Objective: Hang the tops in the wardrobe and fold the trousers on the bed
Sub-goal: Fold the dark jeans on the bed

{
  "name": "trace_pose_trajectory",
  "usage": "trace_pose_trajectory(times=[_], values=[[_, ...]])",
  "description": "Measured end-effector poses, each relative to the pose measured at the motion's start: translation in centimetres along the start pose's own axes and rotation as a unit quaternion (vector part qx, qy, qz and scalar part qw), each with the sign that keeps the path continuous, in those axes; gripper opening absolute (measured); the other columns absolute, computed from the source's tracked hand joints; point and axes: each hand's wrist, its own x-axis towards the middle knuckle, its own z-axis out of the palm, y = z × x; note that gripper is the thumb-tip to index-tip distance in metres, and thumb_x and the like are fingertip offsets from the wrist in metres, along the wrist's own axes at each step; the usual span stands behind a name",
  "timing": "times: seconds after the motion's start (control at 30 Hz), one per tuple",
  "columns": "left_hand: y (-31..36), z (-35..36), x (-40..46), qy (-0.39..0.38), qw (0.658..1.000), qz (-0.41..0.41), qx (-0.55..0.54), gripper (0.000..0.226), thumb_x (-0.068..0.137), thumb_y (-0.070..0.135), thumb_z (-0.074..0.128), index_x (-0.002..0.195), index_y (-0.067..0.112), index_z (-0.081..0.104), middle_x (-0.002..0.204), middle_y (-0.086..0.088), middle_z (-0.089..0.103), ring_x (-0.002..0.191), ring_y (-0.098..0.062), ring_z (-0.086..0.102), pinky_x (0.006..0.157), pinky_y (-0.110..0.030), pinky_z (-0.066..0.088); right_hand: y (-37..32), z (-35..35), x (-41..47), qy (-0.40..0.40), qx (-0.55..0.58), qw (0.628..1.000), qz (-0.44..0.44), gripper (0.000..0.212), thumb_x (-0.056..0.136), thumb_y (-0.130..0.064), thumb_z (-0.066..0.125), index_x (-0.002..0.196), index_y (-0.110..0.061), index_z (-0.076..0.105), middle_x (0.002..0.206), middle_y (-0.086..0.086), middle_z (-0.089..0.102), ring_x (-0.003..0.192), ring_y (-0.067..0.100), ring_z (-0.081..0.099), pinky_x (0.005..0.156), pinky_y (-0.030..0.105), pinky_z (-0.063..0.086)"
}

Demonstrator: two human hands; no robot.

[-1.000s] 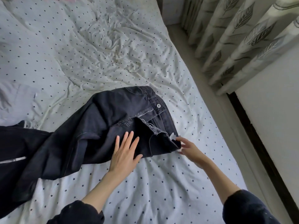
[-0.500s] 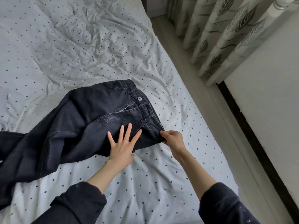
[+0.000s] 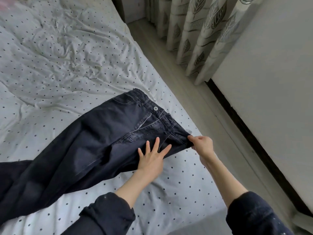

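Observation:
Dark denim trousers (image 3: 88, 141) lie spread on the bed (image 3: 59, 65), waistband toward the right edge, legs trailing off to the lower left. The fly is unzipped and the metal button shows at the waistband. My left hand (image 3: 152, 160) lies flat on the hip area with its fingers spread and straight. At the near corner of the waistband my right hand (image 3: 201, 144) pinches the denim between thumb and curled fingers. The leg ends are out of frame.
The bed's white, dotted sheet is wrinkled at the back. A strip of pale floor (image 3: 194, 92) runs along the bed's right side. Leaf-patterned curtains (image 3: 199, 36) hang beyond it, and a white panel (image 3: 271, 82) with a dark base stands at right.
My right hand has closed on the waistband corner and drawn it to the right, flattening the open fly. My left hand stays pressed on the hip. The view shifted.

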Motion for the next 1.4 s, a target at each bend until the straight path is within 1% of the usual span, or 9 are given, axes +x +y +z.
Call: trace_pose_trajectory(times=[0.3, 0.37, 0.43, 0.7, 0.93, 1.0, 1.1, 1.27, 1.4], values=[[3.9, 1.6, 0.5, -0.033, 0.995, 0.095, -0.011, 0.065, 0.101, 0.025, 0.034, 0.149, 0.033, -0.009, 0.159, -0.002, -0.008, 0.145, -0.030, -0.001, 0.115, -0.054, 0.011, 2.8, -3.8, 1.5, 0.153, -0.040, 0.987, 0.014, 0.024, 0.082, -0.013, 0.056, 0.062, -0.011, 0.043, 0.062, 0.005, 0.040, 0.070, 0.023, 0.037, 0.052, 0.030, 0.026], [2.0, 2.9, -0.6, -0.035, 0.996, 0.083, 0.019, 0.068, 0.099, 0.022, 0.036, 0.149, 0.030, -0.009, 0.159, -0.002, -0.007, 0.146, -0.024, -0.002, 0.116, -0.049, 0.005, 3.8, -2.7, 1.1, 0.142, -0.062, 0.988, 0.022, 0.004, 0.086, -0.011, 0.053, 0.088, -0.008, 0.056, 0.082, 0.006, 0.053, 0.085, 0.027, 0.047, 0.065, 0.029, 0.035], [-0.3, 4.1, -1.9, -0.015, 0.997, 0.069, 0.034, 0.069, 0.099, 0.016, 0.036, 0.150, 0.027, -0.008, 0.159, -0.002, -0.007, 0.146, -0.020, -0.005, 0.117, -0.040, 0.000, 4.0, -1.9, 0.8, 0.138, -0.136, 0.981, -0.002, 0.035, 0.089, -0.008, 0.051, 0.124, -0.004, 0.048, 0.117, 0.012, 0.055, 0.111, 0.030, 0.049, 0.085, 0.033, 0.040], [-4.9, 6.6, -7.8, 0.048, 0.995, -0.001, -0.086, 0.059, 0.099, 0.011, 0.031, 0.151, 0.024, 0.004, 0.159, 0.002, -0.003, 0.145, -0.012, -0.002, 0.117, -0.026, 0.001, 4.9, 5.0, -4.0, -0.017, -0.299, 0.942, -0.150, 0.049, 0.097, -0.020, 0.040, 0.145, -0.012, 0.033, 0.155, 0.007, 0.023, 0.144, 0.022, 0.018, 0.113, 0.038, 0.022], [-9.7, 8.2, -14.4, 0.143, 0.973, -0.058, -0.170, 0.056, 0.099, 0.009, 0.029, 0.150, 0.022, 0.010, 0.156, 0.008, 0.014, 0.142, -0.005, 0.014, 0.115, -0.023, 0.009, 7.5, 12.1, -10.1, -0.146, -0.470, 0.847, -0.202, 0.042, 0.100, -0.030, 0.036, 0.138, -0.016, 0.045, 0.149, 0.005, 0.037, 0.140, 0.021, 0.027, 0.115, 0.045, 0.010], [-11.9, 9.0, -16.8, 0.180, 0.958, -0.086, -0.203, 0.053, 0.099, 0.011, 0.029, 0.150, 0.021, 0.017, 0.156, 0.007, 0.018, 0.142, -0.006, 0.015, 0.114, -0.020, 0.007, 7.3, 13.6, -12.0, -0.136, -0.448, 0.851, -0.238, 0.029, 0.100, -0.026, 0.037, 0.108, -0.013, 0.061, 0.122, 0.010, 0.058, 0.121, 0.028, 0.049, 0.101, 0.042, 0.031], [-16.3, 9.5, -20.9, 0.263, 0.918, -0.156, -0.252, 0.048, 0.097, 0.007, 0.037, 0.144, 0.016, 0.034, 0.151, 0.001, 0.031, 0.139, -0.012, 0.028, 0.111, -0.019, 0.016, 5.8, 16.7, -16.2, -0.077, -0.427, 0.843, -0.317, 0.033, 0.097, -0.017, 0.037, 0.064, -0.014, 0.039, 0.075, 0.006, 0.052, 0.080, 0.033, 0.055, 0.069, 0.039, 0.036], [-25.7, 11.0, -26.9, 0.372, 0.865, -0.264, -0.210, 0.044, 0.081, -0.008, 0.060, 0.125, -0.002, 0.055, 0.125, -0.020, 0.055, 0.116, -0.037, 0.053, 0.098, -0.046, 0.044, 3.8, 24.7, -23.1, -0.082, -0.424, 0.764, -0.479, 0.022, 0.092, -0.009, 0.042, 0.071, -0.014, 0.047, 0.072, 0.002, 0.048, 0.077, 0.032, 0.049, 0.066, 0.036, 0.029], [-34.1, 13.7, -29.9, 0.225, 0.905, -0.307, -0.190, 0.052, 0.093, 0.027, 0.054, 0.141, 0.016, 0.037, 0.144, -0.007, 0.038, 0.134, -0.025, 0.034, 0.108, -0.044, 0.030, 3.8, 33.8, -27.3, -0.167, -0.439, 0.703, -0.534, 0.034, 0.096, -0.020, 0.046, 0.128, -0.016, 0.055, 0.128, 0.002, 0.056, 0.127, 0.023, 0.041, 0.103, 0.035, 0.025]])
